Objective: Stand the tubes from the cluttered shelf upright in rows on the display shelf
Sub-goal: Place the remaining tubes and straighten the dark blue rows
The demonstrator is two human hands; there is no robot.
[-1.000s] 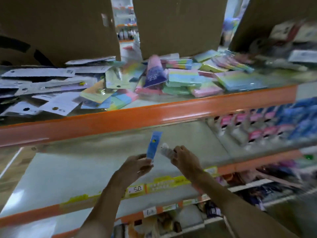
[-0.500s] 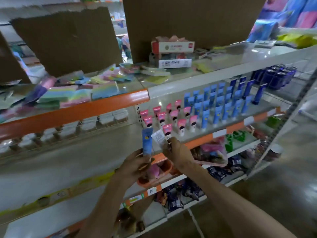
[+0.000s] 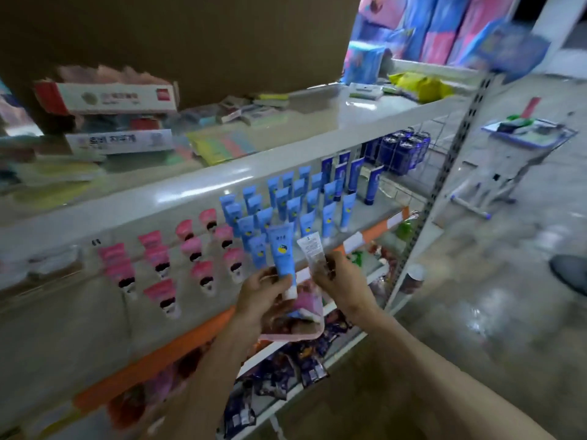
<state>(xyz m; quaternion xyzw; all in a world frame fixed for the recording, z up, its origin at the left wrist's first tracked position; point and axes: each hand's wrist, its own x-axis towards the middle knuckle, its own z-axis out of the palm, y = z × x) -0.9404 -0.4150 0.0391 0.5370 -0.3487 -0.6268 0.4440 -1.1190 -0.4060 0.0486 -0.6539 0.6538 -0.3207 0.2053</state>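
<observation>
My left hand [image 3: 265, 292] grips a light blue tube [image 3: 282, 252] upright, cap down. My right hand [image 3: 341, 281] pinches a second tube [image 3: 313, 249] with its white printed back toward me. Both are held in front of the display shelf [image 3: 365, 214]. On that shelf light blue tubes [image 3: 295, 204] stand upright in rows, with pink tubes [image 3: 193, 252] in rows to their left and dark blue tubes [image 3: 349, 173] further right.
The upper shelf [image 3: 222, 176] carries boxes [image 3: 117, 96] and colourful pads. Lower shelves hold a pink basket [image 3: 305, 312] and dark packets [image 3: 286, 373]. A metal upright [image 3: 435, 188] ends the shelving at right, with shiny floor and a small stand [image 3: 521, 134] beyond.
The view has swung right along the shelving, from the cluttered shelf to the rows of standing tubes. Both hands keep their tubes and have come closer to the blue rows.
</observation>
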